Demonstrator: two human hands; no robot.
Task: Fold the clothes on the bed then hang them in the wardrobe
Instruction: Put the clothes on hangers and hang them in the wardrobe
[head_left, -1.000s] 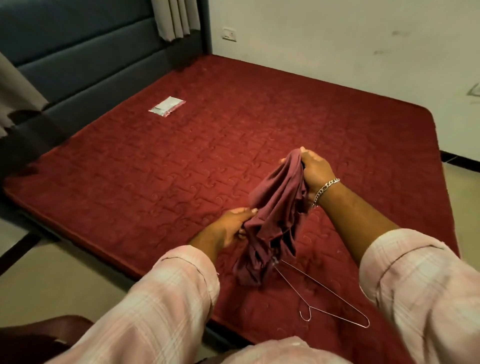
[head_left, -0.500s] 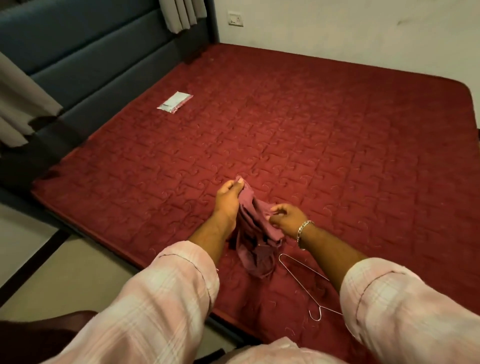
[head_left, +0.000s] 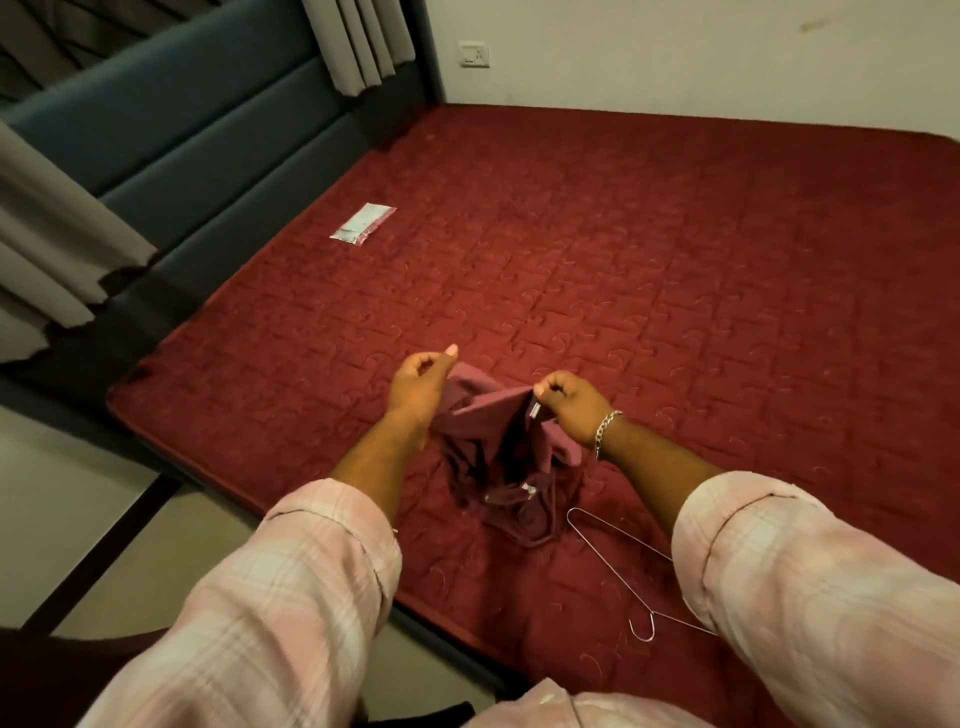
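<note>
Here the maroon garment (head_left: 498, 457) is held bunched above the near edge of the bed (head_left: 675, 312), pinched at its top edge by the right hand (head_left: 569, 410) and gripped by the left hand (head_left: 421, 384). It should be spread flat before folding, clear of the wire hanger (head_left: 618, 561) just beside it.

No text can be read anywhere; the small tag (head_left: 535, 410) on the garment (head_left: 488, 415) is too blurred.
</note>
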